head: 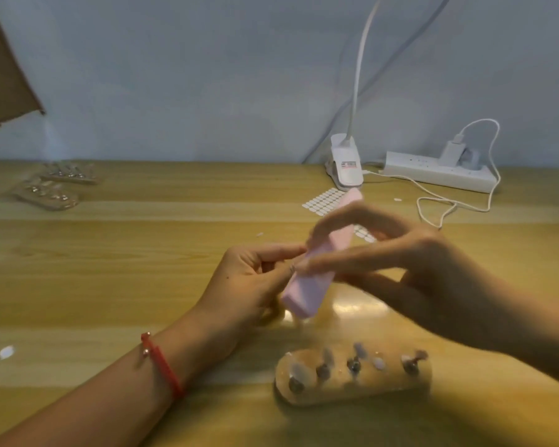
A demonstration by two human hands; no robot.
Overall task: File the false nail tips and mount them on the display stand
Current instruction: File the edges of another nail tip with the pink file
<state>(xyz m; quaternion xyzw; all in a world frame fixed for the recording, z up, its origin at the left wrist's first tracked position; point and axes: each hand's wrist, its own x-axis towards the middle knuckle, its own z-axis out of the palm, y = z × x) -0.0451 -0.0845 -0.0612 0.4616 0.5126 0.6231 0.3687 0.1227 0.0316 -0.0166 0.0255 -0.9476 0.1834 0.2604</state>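
Note:
My right hand (384,253) grips a pink nail file block (304,285), held slanted above the wooden table. My left hand (252,279) pinches a small clear false nail tip (291,269) against the block's side; the tip is tiny and mostly hidden by fingers. A clear display stand (352,388) lies on the table in front of me, below my right forearm. It carries several metal posts, some with nail tips on them. Motion blur softens both hands.
A sheet of white adhesive tabs (323,201) lies behind the hands. A white clip lamp (346,162) and power strip (439,171) with a looping cable sit at the back right. Two more clear stands (55,188) rest far left. A loose white bit (6,352) lies near left.

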